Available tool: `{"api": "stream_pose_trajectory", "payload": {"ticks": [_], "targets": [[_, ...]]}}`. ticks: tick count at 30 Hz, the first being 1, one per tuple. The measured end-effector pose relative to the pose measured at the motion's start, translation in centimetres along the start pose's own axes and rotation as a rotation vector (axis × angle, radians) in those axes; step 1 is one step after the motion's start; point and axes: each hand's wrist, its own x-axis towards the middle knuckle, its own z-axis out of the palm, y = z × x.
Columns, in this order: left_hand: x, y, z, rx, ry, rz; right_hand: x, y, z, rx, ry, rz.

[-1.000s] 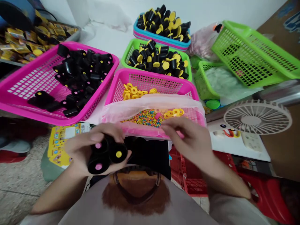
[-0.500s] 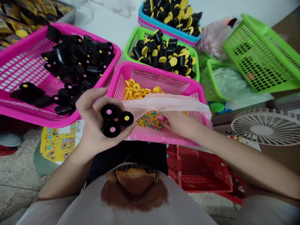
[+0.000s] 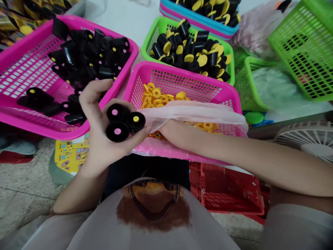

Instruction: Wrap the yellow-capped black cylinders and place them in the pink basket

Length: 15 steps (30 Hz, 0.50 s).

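Observation:
In my left hand [image 3: 97, 139] are three black tubes [image 3: 117, 131], gripped in a bunch with their round ends facing me. Two of them show a pink centre and one a yellow centre. My right hand [image 3: 173, 132] reaches into a clear plastic bag [image 3: 203, 113]; its fingers are hidden behind the plastic and the wrist. Small multicoloured beads [image 3: 158, 135] lie in the bag, mostly covered by that hand. The bag rests in a pink basket [image 3: 191, 76], where yellow rings [image 3: 156, 93] are piled behind it.
On the left, a larger pink basket [image 3: 15, 116] carries many black tubes. Behind the middle basket is a green basket [image 3: 153, 31] of black tubes with yellow caps. More green baskets [image 3: 299, 45] and a fan [image 3: 309, 139] are at right. Red crates [image 3: 231, 191] sit below.
My right hand has moved left and deeper into the bag, covering most of the beads; the pink thing at its fingers is now hidden. My left hand still holds the tubes. The view has shifted.

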Motion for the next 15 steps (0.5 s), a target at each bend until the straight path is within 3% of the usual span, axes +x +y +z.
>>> {"api": "stream_pose_trajectory", "payload": {"ticks": [3,8,12,15], "targets": [[0.0,0.5,0.2,0.002,-0.009,-0.035,1.2,0.3,0.9,0.166,0.042,-0.096],[-0.1,0.2,0.1,0.024,-0.033,-0.041,2.4,0.5,1.9,0.189,0.022,-0.143],[0.0,-0.4,-0.1,0.028,-0.030,0.014,1.8,0.4,1.5,0.197,0.003,-0.133],[-0.1,-0.6,0.1,0.042,-0.042,-0.023,0.3,0.5,0.8,0.190,0.022,-0.102]]}}
